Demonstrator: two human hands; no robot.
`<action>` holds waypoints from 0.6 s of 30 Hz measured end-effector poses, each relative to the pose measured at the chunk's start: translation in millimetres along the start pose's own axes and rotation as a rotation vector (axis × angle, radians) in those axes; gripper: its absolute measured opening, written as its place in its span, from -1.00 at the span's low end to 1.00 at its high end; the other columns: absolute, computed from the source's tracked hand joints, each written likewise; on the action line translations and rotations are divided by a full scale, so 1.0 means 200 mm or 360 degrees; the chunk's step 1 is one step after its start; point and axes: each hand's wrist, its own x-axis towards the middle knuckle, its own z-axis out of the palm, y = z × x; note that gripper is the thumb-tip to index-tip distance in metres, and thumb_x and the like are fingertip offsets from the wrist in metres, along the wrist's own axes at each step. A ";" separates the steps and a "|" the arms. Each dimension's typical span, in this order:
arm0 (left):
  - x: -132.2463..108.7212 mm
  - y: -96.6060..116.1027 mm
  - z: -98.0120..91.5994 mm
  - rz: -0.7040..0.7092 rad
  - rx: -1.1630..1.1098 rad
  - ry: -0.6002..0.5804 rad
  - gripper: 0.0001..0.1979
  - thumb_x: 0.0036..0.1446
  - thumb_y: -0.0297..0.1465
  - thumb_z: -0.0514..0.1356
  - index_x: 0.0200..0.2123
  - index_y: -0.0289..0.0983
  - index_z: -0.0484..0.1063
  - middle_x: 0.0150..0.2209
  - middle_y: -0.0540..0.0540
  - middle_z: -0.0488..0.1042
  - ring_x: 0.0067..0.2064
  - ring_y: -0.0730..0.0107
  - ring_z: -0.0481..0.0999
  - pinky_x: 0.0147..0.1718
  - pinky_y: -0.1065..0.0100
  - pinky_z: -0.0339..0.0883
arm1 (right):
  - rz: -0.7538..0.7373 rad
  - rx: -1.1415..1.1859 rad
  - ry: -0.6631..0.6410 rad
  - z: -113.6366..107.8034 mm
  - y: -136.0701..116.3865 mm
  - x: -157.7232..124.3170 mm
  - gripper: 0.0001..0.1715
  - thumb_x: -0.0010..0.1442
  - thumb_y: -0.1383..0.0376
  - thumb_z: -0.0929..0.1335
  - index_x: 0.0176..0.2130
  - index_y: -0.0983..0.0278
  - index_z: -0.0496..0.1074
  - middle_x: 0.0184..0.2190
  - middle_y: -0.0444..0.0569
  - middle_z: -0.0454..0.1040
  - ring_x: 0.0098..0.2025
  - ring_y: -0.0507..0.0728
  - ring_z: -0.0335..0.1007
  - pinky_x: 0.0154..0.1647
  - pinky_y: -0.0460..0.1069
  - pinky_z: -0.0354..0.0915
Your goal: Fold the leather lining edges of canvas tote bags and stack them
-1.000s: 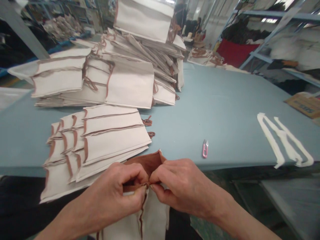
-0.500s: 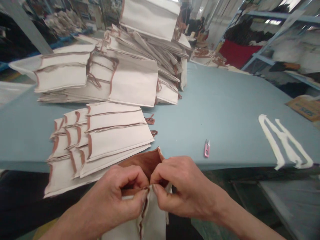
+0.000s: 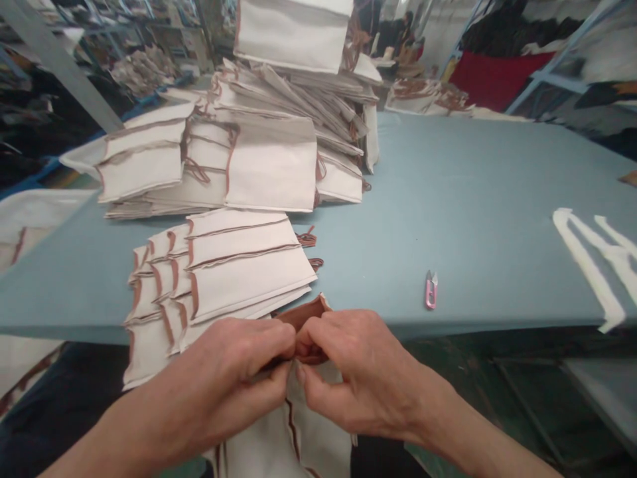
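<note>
A cream fabric bag (image 3: 318, 425) with brown seam edging and a brown inside hangs over my lap at the table's front edge. My left hand (image 3: 243, 372) pinches its upper edge by the seam. Close beside it, my right hand (image 3: 353, 372) grips the same edge between thumb and fingers. The fingertips nearly meet, and the fabric between them is mostly hidden. Just behind my hands lies a fanned stack of cream bags (image 3: 243, 265) with brown edging and brown cords.
Pink thread snips (image 3: 431, 290) lie on the blue-green table (image 3: 478, 192) to the right. White strips (image 3: 597, 265) lie farther right. A tall pile of cream bags (image 3: 273, 166) stands at the back. Shelves with red cloth (image 3: 490, 79) are beyond.
The view has turned slightly, shifting the stack and snips rightward. My left fingers have closed in tighter at the bag's edge, and the seam below now shows farther down the bag.
</note>
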 end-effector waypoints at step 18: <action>0.02 -0.01 -0.05 0.0333 0.0262 0.0082 -0.78 0.46 -0.53 0.03 -0.16 -0.22 0.45 -0.34 0.02 0.50 -0.31 0.40 0.48 -0.32 0.37 0.23 | 0.0165 0.0362 0.0066 0.06 0.07 0.00 -0.78 -0.01 0.44 0.34 -0.56 0.23 0.22 -0.64 -0.25 0.28 -0.55 0.00 0.03 -0.48 -0.04 -0.06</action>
